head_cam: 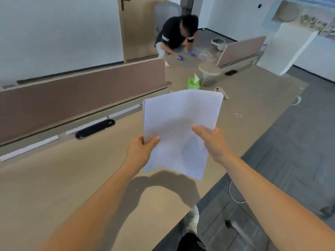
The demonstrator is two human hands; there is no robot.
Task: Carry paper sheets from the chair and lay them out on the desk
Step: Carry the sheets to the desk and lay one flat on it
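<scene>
Two bare arms are stretched out from the bottom of the view, and a stack of paper sheets (pixel 181 120) is held up between them. The left grip (pixel 139 151) is closed on the stack's left edge, with the thumb laid on top and the fingers tucked under. The right grip (pixel 213 142) is closed on the right edge the same way. All the sheets are bunched in one pile, and none is seen lying flat yet. The pile is held in the air over the table (pixel 72 178), near its right side, and a dark shadow is thrown on the brown top just below. Farther along the table a green tissue pack (pixel 193 83) can be seen, and a black oval hole (pixel 95 129) is set by the long brown panel (pixel 81 95). Another person (pixel 177 35) is bent down at the far end. The carrying step looks almost done, and the laying-out step is judged to be next. For that, the pile should be lowered, one sheet should be slid off the top, and it should be put flat on a bare part of the table. Thin sheets can stick together, so a slow peel with the thumb is called for.
</scene>
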